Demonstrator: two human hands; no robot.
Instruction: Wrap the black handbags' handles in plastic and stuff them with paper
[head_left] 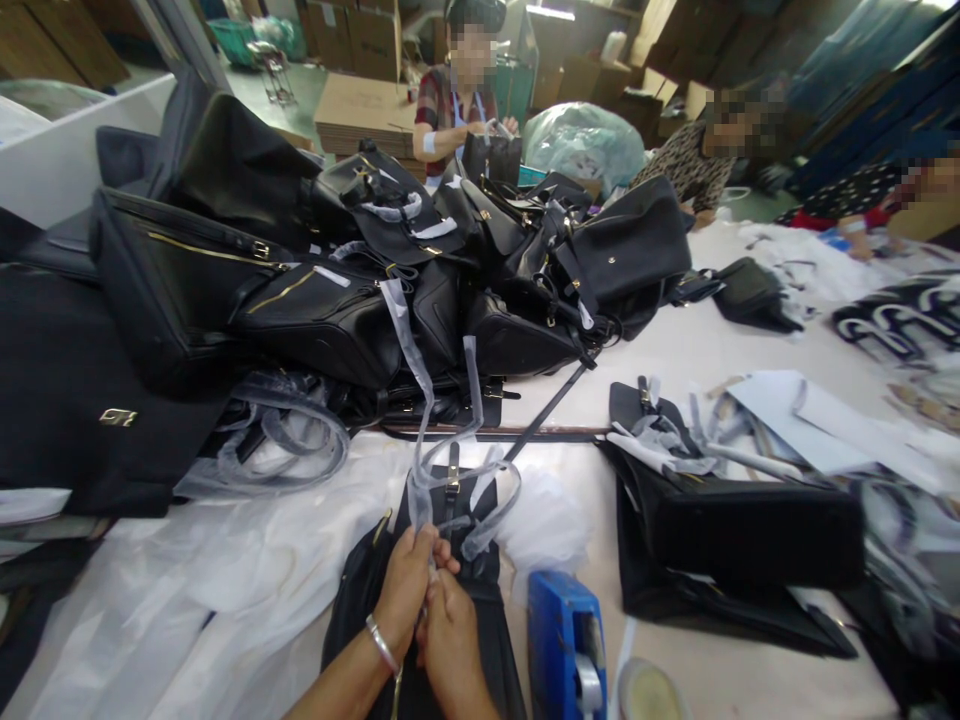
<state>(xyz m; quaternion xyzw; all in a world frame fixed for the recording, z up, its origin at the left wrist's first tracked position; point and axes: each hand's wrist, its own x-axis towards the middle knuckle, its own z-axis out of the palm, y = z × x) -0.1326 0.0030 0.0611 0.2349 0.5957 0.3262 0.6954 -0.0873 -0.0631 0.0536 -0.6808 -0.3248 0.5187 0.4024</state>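
A black bag (491, 610) with a gold-buckled strap lies on the table before me. Just above it, my left hand (409, 580) is closed round a clear plastic strip (422, 470), which rises in loops over the bag's top. My right hand (451, 625) is closed close beside the left, thumb up, at the lower part of the same strip. A silver bangle circles my left wrist. Part of the bag's front is hidden by my hands and forearms.
Black bags (322, 320) are heaped across the table. A blue tape dispenser (551, 640) stands right of my hands, near a round tub (649, 690). Another black bag (750, 540) lies at right; white plastic sheeting (202, 590) spreads at left. Co-workers (457, 110) are beyond the heap.
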